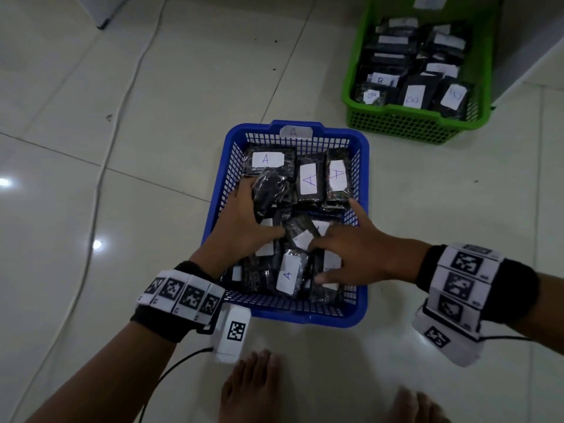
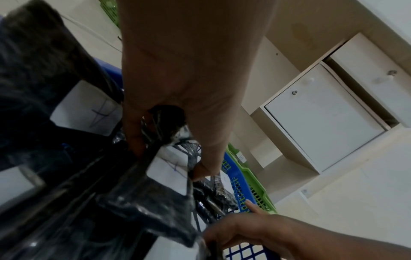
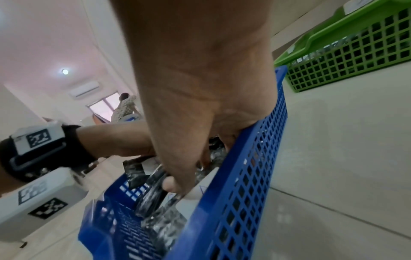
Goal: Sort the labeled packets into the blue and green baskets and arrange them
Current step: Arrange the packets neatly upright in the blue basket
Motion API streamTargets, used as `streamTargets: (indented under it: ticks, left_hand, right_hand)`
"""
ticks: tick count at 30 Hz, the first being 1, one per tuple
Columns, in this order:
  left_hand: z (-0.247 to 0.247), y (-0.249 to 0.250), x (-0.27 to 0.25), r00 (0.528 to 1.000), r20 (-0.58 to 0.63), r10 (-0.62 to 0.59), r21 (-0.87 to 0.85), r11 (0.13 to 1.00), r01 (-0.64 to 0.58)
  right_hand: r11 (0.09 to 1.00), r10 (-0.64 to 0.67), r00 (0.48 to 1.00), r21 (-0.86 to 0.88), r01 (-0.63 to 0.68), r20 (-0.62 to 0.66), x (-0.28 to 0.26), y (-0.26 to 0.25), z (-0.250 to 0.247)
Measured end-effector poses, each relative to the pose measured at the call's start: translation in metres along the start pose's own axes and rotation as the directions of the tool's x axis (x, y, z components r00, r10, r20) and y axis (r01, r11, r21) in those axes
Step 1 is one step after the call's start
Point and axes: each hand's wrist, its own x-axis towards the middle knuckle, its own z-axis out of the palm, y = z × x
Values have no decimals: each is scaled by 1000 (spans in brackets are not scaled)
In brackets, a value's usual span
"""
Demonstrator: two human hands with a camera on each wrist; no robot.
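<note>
**Both hands down among the A packets in the blue basket**

The left hand [image 1: 244, 221] has its fingers [image 2: 135, 140] curled round a black packet without a visible label [image 1: 270, 190], thumb on one side and fingers on the other, holding it tilted above the rest of the pile. In the left wrist view the dark wrapper bunches between thumb and forefinger.

The right hand [image 1: 351, 251] lies spread over the middle of the pile, its fingers [image 1: 323, 277] mostly straight and pressing on a packet with a white label [image 1: 303, 238]; the forefinger points away toward the basket's far right wall. Whether any finger hooks under a packet, I cannot tell; the right wrist view shows only the thumb tip touching clear wrapping beside the basket wall.

Just beyond the left fingers stand three packets marked A [image 1: 308, 181], upright along the far wall. Below the right hand's palm lies another A packet [image 1: 288, 274], near the closest wall.

All of these sit inside the blue basket [image 1: 213, 215], which bears an A tag on its far rim and rests on the tiled floor [image 1: 122, 148]. Well beyond the right hand, the green basket [image 1: 406, 123] holds black packets marked B [image 1: 415, 94]. A white cable [image 1: 128, 96] runs over the floor, far out past the left hand.
</note>
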Motion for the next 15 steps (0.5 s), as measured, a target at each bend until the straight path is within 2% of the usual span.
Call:
streamTargets:
  ticks: [3, 6, 9, 11, 12, 14, 15]
  left_hand:
    - [2, 8, -5, 991, 132, 9, -48, 999, -3]
    - [7, 6, -10, 968, 250, 8, 84, 996, -30]
    - [4, 6, -10, 974, 216, -66, 368, 930, -18]
    - [1, 12, -12, 981, 131, -142, 598, 801, 36]
    - [0, 16, -13, 986, 90, -137, 681, 731, 39]
    - [4, 23, -16, 998, 69, 14, 762, 645, -61]
    - [7, 26, -15, 989, 81, 123, 751, 645, -141]
  right_hand:
    - [998, 36, 999, 53, -35, -22, 8, 8, -4]
    - [990, 67, 994, -119, -77, -83, 14, 10, -8]
    - [963, 86, 996, -258, -85, -5, 17, 7, -10]
    - [969, 89, 995, -236, -79, 33, 18, 8, -11]
    - [980, 83, 996, -186, -76, 30, 18, 9, -11]
    - [996, 59, 998, -64, -59, 4, 16, 9, -15]
    - [998, 51, 999, -22, -51, 2, 14, 9, -17]
